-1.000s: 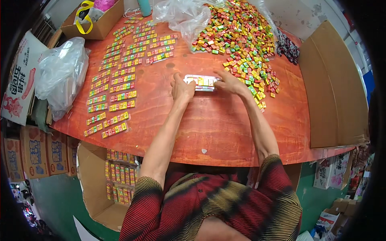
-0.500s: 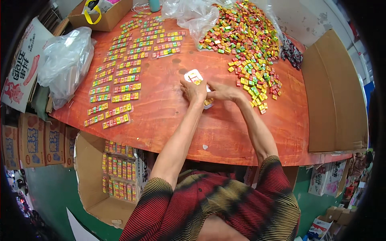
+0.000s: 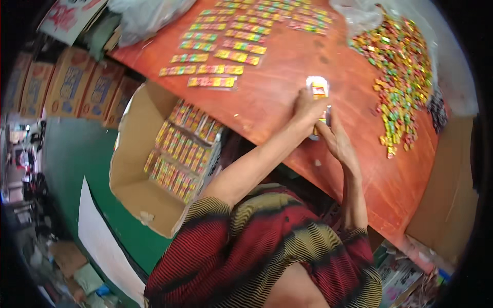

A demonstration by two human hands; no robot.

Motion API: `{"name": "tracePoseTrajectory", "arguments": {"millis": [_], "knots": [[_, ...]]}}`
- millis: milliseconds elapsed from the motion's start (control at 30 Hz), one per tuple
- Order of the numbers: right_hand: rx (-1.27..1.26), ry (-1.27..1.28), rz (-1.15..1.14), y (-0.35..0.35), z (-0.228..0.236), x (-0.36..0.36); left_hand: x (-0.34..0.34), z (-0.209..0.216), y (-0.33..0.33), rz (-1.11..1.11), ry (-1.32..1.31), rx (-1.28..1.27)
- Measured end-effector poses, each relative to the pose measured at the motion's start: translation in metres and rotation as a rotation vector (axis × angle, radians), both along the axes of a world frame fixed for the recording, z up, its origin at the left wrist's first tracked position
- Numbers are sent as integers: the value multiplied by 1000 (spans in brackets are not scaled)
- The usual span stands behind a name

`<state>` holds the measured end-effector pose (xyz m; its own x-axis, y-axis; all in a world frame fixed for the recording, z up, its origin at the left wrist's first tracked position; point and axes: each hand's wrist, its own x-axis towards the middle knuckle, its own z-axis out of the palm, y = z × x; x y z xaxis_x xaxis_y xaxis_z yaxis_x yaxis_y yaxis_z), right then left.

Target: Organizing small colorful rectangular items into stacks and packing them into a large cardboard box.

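Both my hands are on a narrow white tray (image 3: 311, 81) with a few small red and yellow packets (image 3: 319, 90) in it, over the red-brown table (image 3: 287, 66). My left hand (image 3: 310, 109) is closed around its middle and covers much of it. Closer to me, my right hand (image 3: 339, 143) grips the tray's near end between thumb and fingers. Rows of small coloured packets (image 3: 240, 57) in clear strips lie on the table to the left. To the right is a large heap of loose packets (image 3: 403, 77).
Below the table's left edge stands an open cardboard box (image 3: 128, 159) holding packed strips (image 3: 177, 159). Clear plastic bags (image 3: 146, 18) lie at the far left. A tall cardboard sheet (image 3: 447, 190) rises at the right edge. Printed cartons (image 3: 72, 84) are stacked at the left.
The view has turned and tilted, so the table now slants and more of the floor and box at left shows. Both hands stay on the white tray.
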<state>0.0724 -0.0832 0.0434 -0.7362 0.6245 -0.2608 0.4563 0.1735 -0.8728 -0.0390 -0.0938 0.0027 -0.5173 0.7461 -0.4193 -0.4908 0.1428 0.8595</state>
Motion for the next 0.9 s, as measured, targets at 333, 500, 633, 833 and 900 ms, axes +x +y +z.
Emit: {"name": "tracePoseTrajectory", "arguments": {"millis": [333, 500, 633, 833, 900], "knots": [[20, 281, 147, -84, 9, -49, -49, 36, -107, -60, -130, 160], [-185, 269, 360, -110, 7, -79, -98, 45, -181, -23, -379, 262], [-266, 216, 489, -106, 23, -92, -146, 29, -248, 144, -245, 228], [-238, 46, 463, -90, 20, -86, -236, -73, -313, 208, -199, -78], [-201, -53, 527, -93, 22, -85, -255, -142, -312, 187, -65, -94]]}}
